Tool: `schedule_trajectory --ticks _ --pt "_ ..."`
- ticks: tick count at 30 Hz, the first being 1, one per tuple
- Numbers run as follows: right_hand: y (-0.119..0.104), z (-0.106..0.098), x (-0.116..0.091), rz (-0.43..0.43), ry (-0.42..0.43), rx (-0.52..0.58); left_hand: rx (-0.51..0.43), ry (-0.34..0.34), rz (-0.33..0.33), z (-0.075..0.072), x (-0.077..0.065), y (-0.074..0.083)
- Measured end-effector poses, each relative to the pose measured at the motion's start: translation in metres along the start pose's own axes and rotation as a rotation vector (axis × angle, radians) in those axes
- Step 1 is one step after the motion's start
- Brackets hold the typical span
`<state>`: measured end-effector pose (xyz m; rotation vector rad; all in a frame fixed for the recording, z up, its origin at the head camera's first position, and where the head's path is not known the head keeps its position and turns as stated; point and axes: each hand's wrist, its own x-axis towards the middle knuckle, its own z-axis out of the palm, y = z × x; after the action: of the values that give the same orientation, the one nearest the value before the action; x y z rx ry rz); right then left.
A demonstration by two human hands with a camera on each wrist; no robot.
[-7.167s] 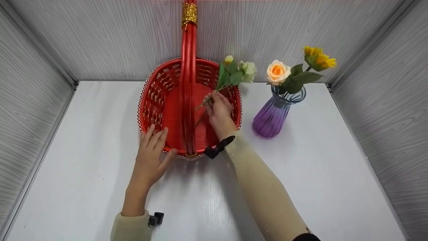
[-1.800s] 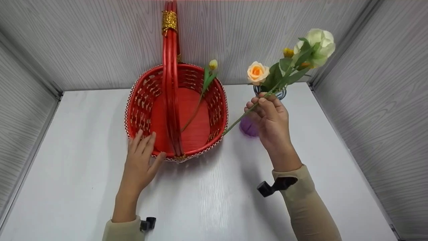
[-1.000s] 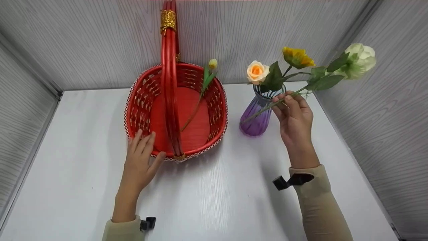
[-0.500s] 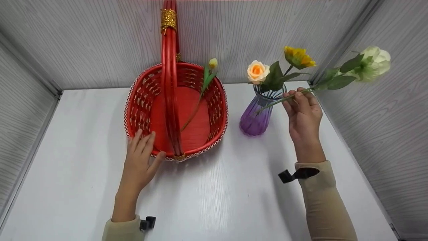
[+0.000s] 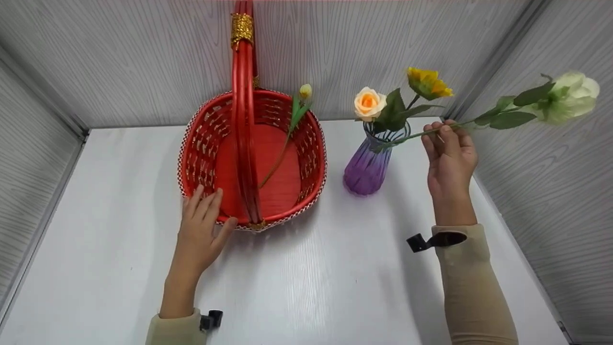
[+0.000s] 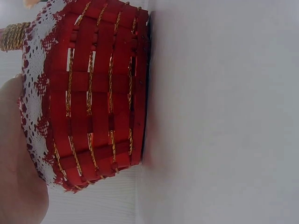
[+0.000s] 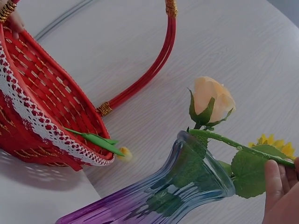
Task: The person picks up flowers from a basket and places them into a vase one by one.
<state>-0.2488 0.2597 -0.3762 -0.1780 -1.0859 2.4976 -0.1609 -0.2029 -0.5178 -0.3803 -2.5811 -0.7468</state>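
Note:
My right hand (image 5: 450, 172) pinches the green stem of a pale white flower (image 5: 570, 96), whose bloom points off to the right. The stem's lower end overlaps the mouth of a blue and purple glass vase (image 5: 365, 177); in the right wrist view the stem tip (image 7: 198, 133) lies right at the rim. A peach rose (image 5: 369, 104) and a yellow sunflower (image 5: 427, 82) stand in the vase. My left hand (image 5: 203, 230) rests with extended fingers on the near left rim of a red woven basket (image 5: 225, 158). A yellow-white tulip (image 5: 305, 91) leans inside the basket.
The basket's tall red handle (image 5: 243, 91), wrapped in gold, arches over its middle. White table (image 5: 306, 282) surface lies in front. Grey wood-grain panels (image 5: 143, 57) enclose the back and both sides.
My right hand has drawn the white flower from the basket and carried it right, bringing its stem end up to the vase mouth. The left hand has stayed on the basket rim.

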Motion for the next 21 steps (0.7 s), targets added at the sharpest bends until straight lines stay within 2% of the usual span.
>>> schedule_trajectory --ticks 12,21 --pt "-0.008 -0.005 0.012 -0.052 0.035 0.030 -0.003 -0.008 0.000 0.000 0.000 0.000" --pt "-0.004 -0.008 0.018 -0.076 0.015 -0.014 0.005 -0.008 0.005 0.000 0.000 0.000"
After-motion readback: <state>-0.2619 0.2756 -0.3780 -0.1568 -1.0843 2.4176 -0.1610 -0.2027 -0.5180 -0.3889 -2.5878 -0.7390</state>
